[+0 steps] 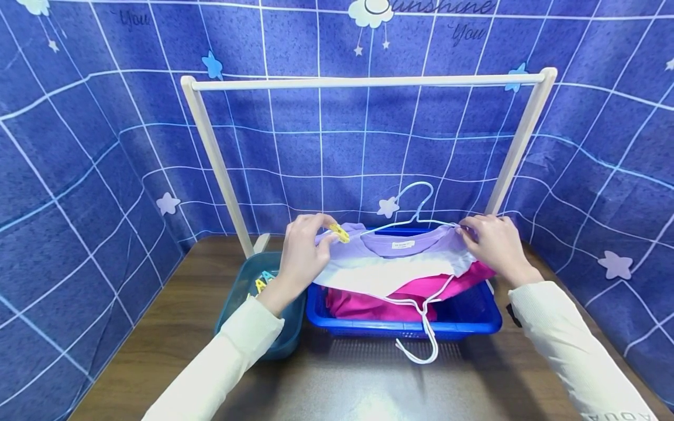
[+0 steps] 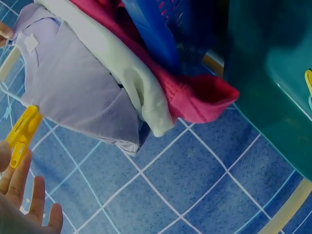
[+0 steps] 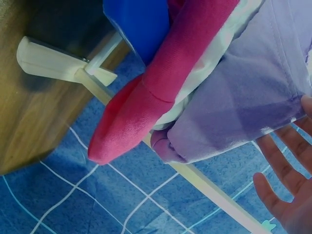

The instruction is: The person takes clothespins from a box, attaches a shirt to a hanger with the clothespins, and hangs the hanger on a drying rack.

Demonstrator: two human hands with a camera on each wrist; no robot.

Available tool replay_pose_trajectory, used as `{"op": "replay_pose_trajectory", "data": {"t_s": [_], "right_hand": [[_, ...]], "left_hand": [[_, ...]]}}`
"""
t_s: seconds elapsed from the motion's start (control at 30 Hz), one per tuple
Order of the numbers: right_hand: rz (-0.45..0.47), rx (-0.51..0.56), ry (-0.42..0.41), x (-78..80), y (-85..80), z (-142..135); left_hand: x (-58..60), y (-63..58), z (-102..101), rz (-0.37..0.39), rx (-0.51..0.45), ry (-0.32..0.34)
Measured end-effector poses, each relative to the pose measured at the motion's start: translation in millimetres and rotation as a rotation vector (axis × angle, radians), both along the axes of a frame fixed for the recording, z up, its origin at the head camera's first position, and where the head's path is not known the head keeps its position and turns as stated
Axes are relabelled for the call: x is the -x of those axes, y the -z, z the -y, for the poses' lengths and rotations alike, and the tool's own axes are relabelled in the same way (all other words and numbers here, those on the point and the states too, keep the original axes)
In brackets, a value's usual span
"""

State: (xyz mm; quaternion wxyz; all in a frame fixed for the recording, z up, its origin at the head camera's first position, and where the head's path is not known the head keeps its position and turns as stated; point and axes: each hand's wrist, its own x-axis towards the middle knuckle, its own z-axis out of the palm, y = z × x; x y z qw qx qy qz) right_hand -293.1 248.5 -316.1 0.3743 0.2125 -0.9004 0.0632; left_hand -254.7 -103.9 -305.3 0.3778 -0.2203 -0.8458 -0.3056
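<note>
A purple-and-white shirt (image 1: 353, 269) hangs on a pale blue hanger (image 1: 419, 183), whose hook points up. My left hand (image 1: 304, 248) pinches a yellow clothespin (image 1: 339, 233) at the shirt's left shoulder. In the left wrist view the tip of the clothespin (image 2: 27, 129) meets the shirt's edge; whether it is clamped there, I cannot tell. At the other shoulder, my right hand (image 1: 495, 242) pinches the purple cloth by the hanger's end. Below the shirt lie a pink garment (image 1: 363, 304) and a white hanger (image 1: 425, 321), its hook hanging over the basket's front.
The blue basket (image 1: 400, 328) stands on the wooden table (image 1: 368, 386) under the clothes. Beside it on the left is a teal basin (image 1: 291, 339) with several clothespins (image 1: 260, 285). A rack with a white crossbar (image 1: 368, 82) rises behind, before a blue patterned curtain (image 1: 342, 158).
</note>
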Motion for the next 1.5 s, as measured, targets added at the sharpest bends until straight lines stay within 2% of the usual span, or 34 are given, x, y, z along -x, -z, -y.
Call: {"op": "replay_pose_trajectory", "data": {"t_s": [0.43,1.23,1.5], "right_hand": [[-0.031,-0.002,-0.014,0.2,1.0,0],[0.003,-0.005,-0.001,-0.9,3.3,-1],[-0.004,-0.004,-0.005,-0.6,2.9,-1]], "left_hand": [[2.9,1.2,-1,-0.016,0.031,-0.027],[10.6,9.8,0,0.004,0.086,-0.043],[8.4,9.5,2,0.02,0.177,-0.06]]}}
